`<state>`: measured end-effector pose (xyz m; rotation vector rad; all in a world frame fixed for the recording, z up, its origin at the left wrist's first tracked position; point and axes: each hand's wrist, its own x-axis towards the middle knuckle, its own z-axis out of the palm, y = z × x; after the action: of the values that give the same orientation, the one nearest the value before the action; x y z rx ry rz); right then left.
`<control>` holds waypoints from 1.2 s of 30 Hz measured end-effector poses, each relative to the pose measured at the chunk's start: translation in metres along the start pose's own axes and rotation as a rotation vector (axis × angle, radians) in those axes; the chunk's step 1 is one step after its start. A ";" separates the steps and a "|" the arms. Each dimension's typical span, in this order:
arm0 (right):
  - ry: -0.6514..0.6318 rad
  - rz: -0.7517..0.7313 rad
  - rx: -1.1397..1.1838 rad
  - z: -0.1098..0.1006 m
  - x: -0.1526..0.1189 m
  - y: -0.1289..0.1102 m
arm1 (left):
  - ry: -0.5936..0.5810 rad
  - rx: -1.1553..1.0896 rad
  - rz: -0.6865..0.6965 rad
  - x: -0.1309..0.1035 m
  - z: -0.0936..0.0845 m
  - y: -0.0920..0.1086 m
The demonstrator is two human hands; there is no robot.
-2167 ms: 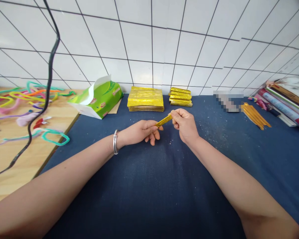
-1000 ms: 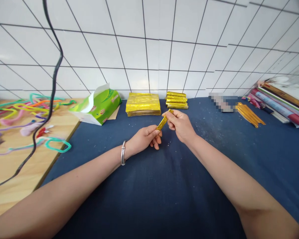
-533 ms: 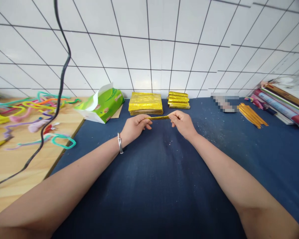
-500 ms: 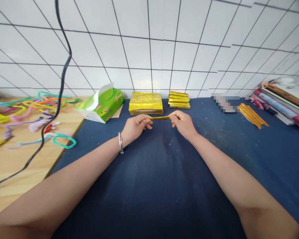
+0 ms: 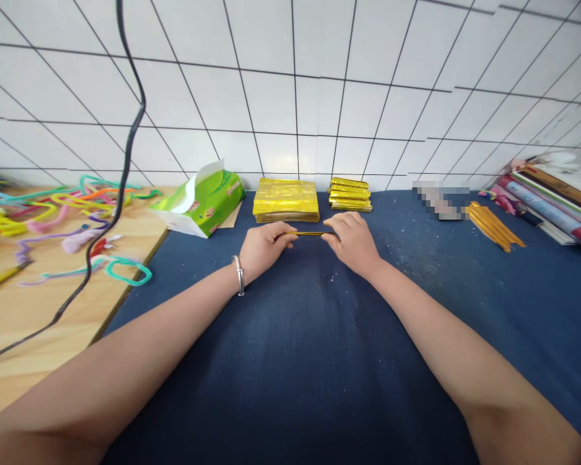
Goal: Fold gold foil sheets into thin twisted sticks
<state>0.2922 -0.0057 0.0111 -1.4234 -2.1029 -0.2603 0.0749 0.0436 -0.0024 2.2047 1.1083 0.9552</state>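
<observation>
A narrow folded strip of gold foil paper (image 5: 310, 233) spans the gap between my two hands, seen nearly edge-on. My left hand (image 5: 267, 245), with a silver bangle at the wrist, pinches its left end between thumb and fingers. At the right end, my right hand (image 5: 352, 240) has its thumb below the strip and its fingers stretched above, with a small gap showing between them. Just behind the hands lies a thick stack of gold paper sheets (image 5: 285, 199). To its right is a smaller pile of folded gold strips (image 5: 349, 194).
A green tissue pack (image 5: 210, 200) stands left of the stack. Farther left, colourful pipe cleaners (image 5: 126, 271) lie on a wooden board (image 5: 43, 329), crossed by a black cable (image 5: 128, 145). Orange-gold strips (image 5: 494, 226) and piled books (image 5: 552, 200) are on the right of the dark blue cloth (image 5: 295, 361).
My right hand's fingers have lifted and straightened from a tight pinch, while its thumb stays at the strip. The strip now looks thinner and more level. The view has shifted slightly.
</observation>
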 end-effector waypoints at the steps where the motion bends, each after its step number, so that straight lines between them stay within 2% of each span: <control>1: -0.024 -0.041 -0.041 0.000 -0.001 -0.006 | -0.018 0.054 0.042 -0.001 0.001 0.002; 4: -0.118 -0.169 -0.132 0.001 -0.003 -0.021 | -0.111 0.193 0.170 -0.005 0.004 0.007; 7: -0.157 -0.212 -0.177 0.002 -0.005 -0.025 | -0.174 0.263 0.233 -0.007 0.005 0.012; 16: -0.166 -0.198 -0.157 0.004 -0.004 -0.017 | -0.162 0.229 0.320 -0.002 0.002 0.009; 21: -0.165 -0.131 -0.135 0.005 -0.002 -0.002 | -0.070 0.164 0.253 0.003 -0.006 0.000; 25: -0.170 -0.136 -0.179 0.004 -0.002 0.001 | -0.087 0.173 0.247 0.008 -0.010 -0.006; 27: -0.172 -0.149 -0.207 0.004 -0.002 0.000 | -0.113 0.244 0.286 0.009 -0.010 -0.007; 32: -0.159 -0.203 -0.234 0.004 -0.004 -0.008 | -0.170 0.404 0.495 0.009 -0.004 0.000; 36: -0.160 -0.242 -0.205 0.006 -0.004 -0.015 | -0.195 0.461 0.540 0.007 -0.001 0.006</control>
<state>0.2773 -0.0125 0.0058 -1.3389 -2.4426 -0.4838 0.0802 0.0466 0.0046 2.9962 0.6980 0.7027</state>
